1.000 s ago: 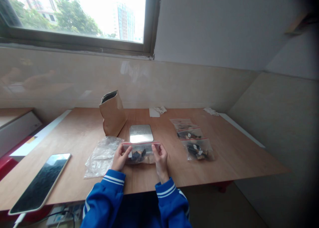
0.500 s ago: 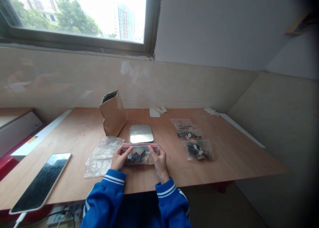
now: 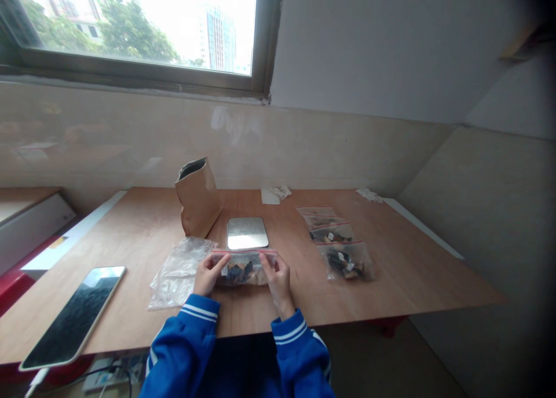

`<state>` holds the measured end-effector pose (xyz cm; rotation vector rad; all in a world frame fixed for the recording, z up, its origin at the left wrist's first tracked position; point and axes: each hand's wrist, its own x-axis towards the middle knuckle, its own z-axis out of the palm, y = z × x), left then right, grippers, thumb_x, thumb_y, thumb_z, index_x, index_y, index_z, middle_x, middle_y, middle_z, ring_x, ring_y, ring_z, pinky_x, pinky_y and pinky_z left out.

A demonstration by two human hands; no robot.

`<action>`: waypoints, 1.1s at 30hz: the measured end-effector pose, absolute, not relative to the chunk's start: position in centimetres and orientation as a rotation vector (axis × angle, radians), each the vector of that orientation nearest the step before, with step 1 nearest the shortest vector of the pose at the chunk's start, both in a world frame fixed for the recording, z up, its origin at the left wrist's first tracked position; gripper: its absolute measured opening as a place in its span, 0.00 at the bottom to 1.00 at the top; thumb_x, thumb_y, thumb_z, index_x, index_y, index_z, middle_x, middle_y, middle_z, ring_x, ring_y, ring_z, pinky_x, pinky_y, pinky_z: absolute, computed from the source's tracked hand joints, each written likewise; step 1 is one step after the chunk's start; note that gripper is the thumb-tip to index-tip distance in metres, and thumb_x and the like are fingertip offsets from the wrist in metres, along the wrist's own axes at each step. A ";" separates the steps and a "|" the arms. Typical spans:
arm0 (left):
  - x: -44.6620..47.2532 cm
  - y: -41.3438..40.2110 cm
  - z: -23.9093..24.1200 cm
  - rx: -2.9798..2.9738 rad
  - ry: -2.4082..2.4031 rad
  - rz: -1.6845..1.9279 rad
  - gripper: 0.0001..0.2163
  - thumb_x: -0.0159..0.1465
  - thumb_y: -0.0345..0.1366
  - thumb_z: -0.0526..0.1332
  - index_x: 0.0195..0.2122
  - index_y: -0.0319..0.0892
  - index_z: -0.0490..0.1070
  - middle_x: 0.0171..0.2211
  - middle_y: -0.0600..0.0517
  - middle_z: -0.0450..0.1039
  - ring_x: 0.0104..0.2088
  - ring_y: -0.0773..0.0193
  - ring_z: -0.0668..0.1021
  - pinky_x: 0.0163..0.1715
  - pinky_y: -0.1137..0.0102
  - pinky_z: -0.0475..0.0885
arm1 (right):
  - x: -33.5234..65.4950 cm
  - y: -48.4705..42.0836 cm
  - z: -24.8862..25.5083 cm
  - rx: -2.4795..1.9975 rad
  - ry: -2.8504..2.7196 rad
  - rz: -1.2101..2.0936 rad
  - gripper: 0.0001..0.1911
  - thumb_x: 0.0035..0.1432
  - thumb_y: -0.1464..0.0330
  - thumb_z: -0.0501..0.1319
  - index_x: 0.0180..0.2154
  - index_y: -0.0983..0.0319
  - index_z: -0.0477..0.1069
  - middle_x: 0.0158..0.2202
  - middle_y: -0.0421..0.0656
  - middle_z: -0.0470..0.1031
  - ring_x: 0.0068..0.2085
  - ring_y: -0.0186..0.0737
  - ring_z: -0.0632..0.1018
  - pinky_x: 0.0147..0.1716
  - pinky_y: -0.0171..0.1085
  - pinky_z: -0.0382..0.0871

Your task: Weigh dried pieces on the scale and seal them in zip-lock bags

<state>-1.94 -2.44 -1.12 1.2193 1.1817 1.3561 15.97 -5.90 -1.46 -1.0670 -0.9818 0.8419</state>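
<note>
Both hands held a small clear plastic zip bag with a red seal strip [image 3: 244,266], filled with dark and pale pieces, on the brown wooden bench [image 3: 412,270] just in front of the flat square silver scale [image 3: 247,233]. The left hand [image 3: 207,275] had its grip clenched on the bag's left end, thumb on top near the strip. The right hand [image 3: 277,280] had its grip clenched on the right end in the same way.

By my judgement, the step in hand was pressing the red strip closed along the bag's mouth. The next move seemed to call for a firm, even pinch run along the whole strip, with the bag kept flat so the contents stayed clear of the seal.

The bag's long axis ran left to right, parallel to the near edge of the scale. Its sealed mouth pointed away from the person, toward the scale, and its bottom lay toward the blue sleeves.

Left of the scale stood an open brown paper bag [image 3: 198,197], and a crumpled clear plastic bag [image 3: 179,266] lay nearer the person on that side. To the right of the scale lay a row of three filled zip bags [image 3: 336,241]. Well to the left of the scale lay a dark-screened phone [image 3: 73,317].
</note>
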 end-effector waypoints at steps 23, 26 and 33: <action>-1.4 -3.2 0.2 1.429 1.108 1.269 0.13 0.53 0.44 0.67 0.33 0.39 0.77 0.33 0.48 0.78 0.35 0.59 0.79 0.39 0.67 0.74 | 15.8 -6.2 -0.6 -0.976 -0.923 0.990 0.16 0.52 0.61 0.65 0.41 0.64 0.74 0.40 0.46 0.79 0.40 0.42 0.79 0.41 0.39 0.74; -1.3 -3.5 0.6 1.430 1.106 1.258 0.13 0.53 0.44 0.66 0.32 0.38 0.77 0.32 0.48 0.78 0.34 0.60 0.79 0.37 0.68 0.74 | 15.5 -6.0 -0.9 -1.035 -0.916 0.993 0.15 0.50 0.60 0.67 0.35 0.65 0.76 0.35 0.47 0.80 0.36 0.43 0.80 0.39 0.39 0.74; -1.2 -3.6 0.3 1.512 1.229 1.380 0.12 0.53 0.44 0.67 0.29 0.39 0.77 0.31 0.48 0.78 0.34 0.60 0.79 0.37 0.68 0.74 | 15.6 -5.8 -1.2 -1.103 -0.915 0.944 0.17 0.49 0.59 0.67 0.33 0.67 0.76 0.33 0.48 0.80 0.35 0.44 0.80 0.37 0.39 0.74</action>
